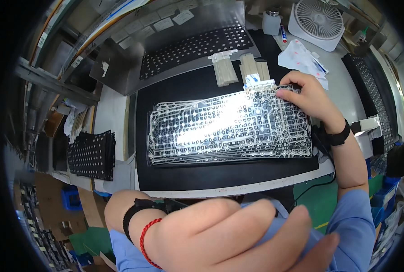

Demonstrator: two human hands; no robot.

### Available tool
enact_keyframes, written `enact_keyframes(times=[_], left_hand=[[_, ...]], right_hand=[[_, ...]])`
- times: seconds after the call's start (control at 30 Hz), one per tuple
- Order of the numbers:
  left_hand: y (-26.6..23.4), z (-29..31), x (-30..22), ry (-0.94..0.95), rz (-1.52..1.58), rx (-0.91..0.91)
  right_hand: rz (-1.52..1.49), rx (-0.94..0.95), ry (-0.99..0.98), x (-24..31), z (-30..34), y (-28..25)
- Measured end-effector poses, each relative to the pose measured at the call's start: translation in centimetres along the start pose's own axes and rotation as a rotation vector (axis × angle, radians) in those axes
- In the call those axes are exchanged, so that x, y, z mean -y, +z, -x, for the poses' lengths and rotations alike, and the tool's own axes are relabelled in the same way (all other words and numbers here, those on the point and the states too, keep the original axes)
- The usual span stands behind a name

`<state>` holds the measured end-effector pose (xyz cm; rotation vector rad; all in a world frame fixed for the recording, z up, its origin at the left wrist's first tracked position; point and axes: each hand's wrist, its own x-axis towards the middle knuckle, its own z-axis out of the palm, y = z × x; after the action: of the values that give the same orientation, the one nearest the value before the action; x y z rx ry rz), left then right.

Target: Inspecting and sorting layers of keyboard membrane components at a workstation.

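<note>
Half-curled left hand (224, 233), grasp unclear, right hand (310, 99) pinching glossy, circuit-patterned transparent sheet (261, 127)

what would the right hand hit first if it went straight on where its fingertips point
Probably the white-taped end of the pale strips, just left of the right hand. Depth is unclear, though: the hand is at the upper right of the sheet stack, perhaps already touching it.

- Along near edge of the black mat (229, 177), passing is possible.
- Circuit sheets (231, 127) obstruct its middle, metal stand (216, 20) its far edge.
- Fan (319, 19) blocks far right.
</note>
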<state>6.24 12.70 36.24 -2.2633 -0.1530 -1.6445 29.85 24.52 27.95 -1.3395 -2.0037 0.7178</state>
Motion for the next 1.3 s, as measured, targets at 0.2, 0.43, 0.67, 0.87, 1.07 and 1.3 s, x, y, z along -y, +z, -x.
enact_keyframes(times=[0.2,0.43,0.67,0.87,1.07,1.3], left_hand=[[-0.3,-0.4,-1.6,-0.227,0.187,0.144],[0.3,0.1,-2.5,-0.383,0.419,0.198],[2.5,-0.3,-2.9,-0.51,0.656,0.193],[-2.9,-3.9,1.0,-0.591,0.587,0.705],[-5.5,3.1,11.8,-0.849,0.193,0.371],[-10.2,17.4,22.4,-1.744,0.603,0.272]], right_hand=[[-0.118,0.002,0.024,-0.1,0.0,0.1],[-0.055,-0.018,-0.046,-0.9,-0.7,0.7],[-0.124,-0.055,0.096,-0.5,-0.3,0.2],[-0.171,-0.123,0.04,-1.2,-0.6,0.0],[-0.297,-0.209,0.053,-2.1,-0.6,-0.3],[-0.398,-0.259,0.081,-1.9,-1.3,0.2]])
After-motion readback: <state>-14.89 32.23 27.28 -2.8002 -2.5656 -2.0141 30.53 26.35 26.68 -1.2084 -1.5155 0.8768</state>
